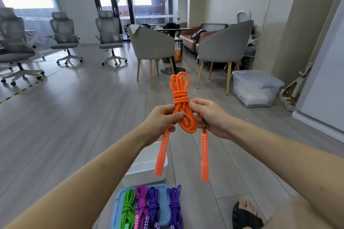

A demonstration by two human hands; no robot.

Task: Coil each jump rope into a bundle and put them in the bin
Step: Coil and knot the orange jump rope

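Your left hand [163, 117] and right hand [206, 115] pinch the coiled orange jump rope [181, 102] between them. Its 2 handles [161, 154] dangle below your fingers.

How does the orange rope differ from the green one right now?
The orange rope is held up in the air, pinched by the left hand and right hand; the green rope lies on the blue tray. The orange rope's handles hang free; the green rope's are cut off by the frame edge. Both are coiled and wrapped round the middle.

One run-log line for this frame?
stage: coiling | both hands grip wrapped orange jump rope | handles hang | white plastic bin below | four coiled ropes on blue lid
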